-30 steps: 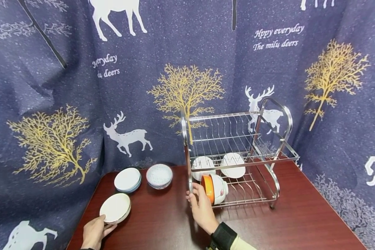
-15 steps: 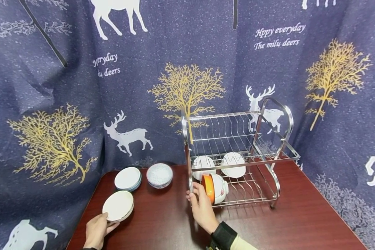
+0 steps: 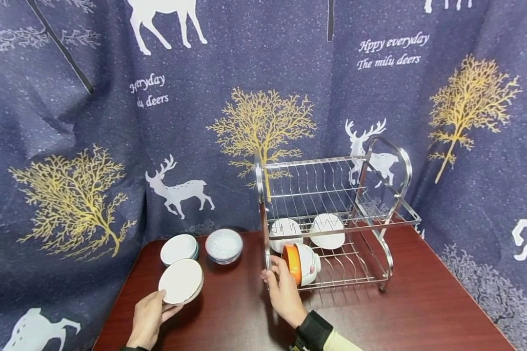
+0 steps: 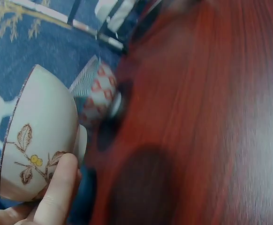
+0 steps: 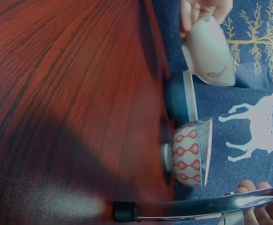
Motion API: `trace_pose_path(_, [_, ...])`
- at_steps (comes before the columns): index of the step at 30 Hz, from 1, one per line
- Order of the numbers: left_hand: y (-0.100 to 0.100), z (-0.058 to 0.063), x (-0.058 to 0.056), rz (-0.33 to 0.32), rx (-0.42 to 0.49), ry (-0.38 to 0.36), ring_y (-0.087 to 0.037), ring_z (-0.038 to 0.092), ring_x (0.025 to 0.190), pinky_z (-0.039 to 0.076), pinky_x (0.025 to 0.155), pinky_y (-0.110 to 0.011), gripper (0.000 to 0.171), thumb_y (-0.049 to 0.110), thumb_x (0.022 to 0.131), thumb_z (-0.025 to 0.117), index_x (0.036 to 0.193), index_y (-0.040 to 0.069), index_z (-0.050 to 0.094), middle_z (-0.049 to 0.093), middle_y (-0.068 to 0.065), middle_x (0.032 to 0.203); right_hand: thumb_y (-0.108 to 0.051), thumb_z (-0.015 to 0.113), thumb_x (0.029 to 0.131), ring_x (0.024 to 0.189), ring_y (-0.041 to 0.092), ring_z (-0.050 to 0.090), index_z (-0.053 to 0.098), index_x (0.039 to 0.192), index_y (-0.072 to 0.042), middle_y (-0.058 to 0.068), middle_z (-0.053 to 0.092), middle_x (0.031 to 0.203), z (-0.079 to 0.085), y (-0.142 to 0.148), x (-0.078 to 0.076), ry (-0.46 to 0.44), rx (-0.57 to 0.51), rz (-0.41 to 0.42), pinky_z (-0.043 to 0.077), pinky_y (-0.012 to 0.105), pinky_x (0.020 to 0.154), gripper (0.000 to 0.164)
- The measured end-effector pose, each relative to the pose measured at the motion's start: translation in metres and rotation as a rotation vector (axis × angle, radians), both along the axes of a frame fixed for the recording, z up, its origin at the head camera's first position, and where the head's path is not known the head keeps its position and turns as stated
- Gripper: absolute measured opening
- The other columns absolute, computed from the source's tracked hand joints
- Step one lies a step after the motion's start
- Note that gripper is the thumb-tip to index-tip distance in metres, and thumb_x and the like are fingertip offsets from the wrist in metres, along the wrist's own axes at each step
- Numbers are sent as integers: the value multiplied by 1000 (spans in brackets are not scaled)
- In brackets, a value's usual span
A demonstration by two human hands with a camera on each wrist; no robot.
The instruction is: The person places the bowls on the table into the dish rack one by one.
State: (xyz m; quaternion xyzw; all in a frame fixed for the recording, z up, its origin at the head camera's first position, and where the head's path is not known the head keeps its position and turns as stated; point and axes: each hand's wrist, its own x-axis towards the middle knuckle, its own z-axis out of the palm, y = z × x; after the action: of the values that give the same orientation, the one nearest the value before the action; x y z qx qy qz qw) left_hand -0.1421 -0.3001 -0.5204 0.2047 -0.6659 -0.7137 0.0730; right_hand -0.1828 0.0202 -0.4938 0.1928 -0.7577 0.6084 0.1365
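Leaf-print bowl (image 3: 181, 281) pinched in left hand (image 3: 151, 314), held over tabletop (image 3: 233, 312) near its left edge; right hand (image 3: 284, 295) grips dish rack (image 3: 369, 227) at left end. Curtain (image 3: 228, 53) reads "Hppy everyday The milu deers".

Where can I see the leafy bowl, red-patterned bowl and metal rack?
Leafy bowl (image 4: 45, 126), left wrist view, outer wall.
Red-patterned bowl (image 5: 185, 152), right wrist view, outer wall.
Metal rack (image 3: 369, 228), head view, upper shelf's front rail.

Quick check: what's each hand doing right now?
Left hand: holding the leaf-patterned bowl.
Right hand: closed, holding the metal rack's side frame.
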Motion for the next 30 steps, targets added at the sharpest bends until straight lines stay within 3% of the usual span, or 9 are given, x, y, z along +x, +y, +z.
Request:
trace_pose_path(3, [16, 16, 2, -12, -5, -34, -17, 68, 75, 56, 75, -36, 45, 9, 99, 35, 128, -26, 30, 60, -15, 91, 11, 50, 93, 80, 28, 66, 41, 126, 12, 22, 66, 91, 0, 0, 0, -7, 5, -7, 55, 37, 74, 34])
trace_pose_path(7, [31, 25, 3, -37, -3, -32, -17, 68, 78, 56, 75, -37, 44, 9, 99, 36, 128, -24, 33, 61, -15, 94, 10, 50, 93, 81, 29, 66, 41, 126, 11, 21, 66, 91, -1, 0, -1, -17, 9, -7, 55, 36, 74, 34])
trace_pose_path(14, [54, 32, 5, -80, -35, -21, -20, 68, 82, 56, 75, -37, 42, 9, 100, 38, 127, -23, 37, 61, -20, 100, 9, 49, 94, 81, 36, 66, 40, 128, 10, 21, 66, 92, -12, -1, -6, -35, -2, -4, 55, 35, 74, 35])
trace_pose_path(20, [73, 37, 7, -111, -64, -25, -22, 68, 84, 56, 73, -37, 38, 10, 100, 41, 122, -21, 44, 62, -21, 99, 1, 52, 96, 81, 21, 67, 43, 129, 0, 7, 68, 91, -40, 1, -20, -11, 31, -21, 54, 29, 74, 35])
trace_pose_path(30, [99, 41, 9, -175, -108, -11, -23, 68, 85, 57, 71, -36, 37, 13, 100, 44, 119, -18, 49, 64, -19, 99, -1, 53, 96, 78, 19, 66, 46, 126, 1, 5, 69, 89, -40, 1, -20, 12, 56, -30, 54, 28, 72, 31])
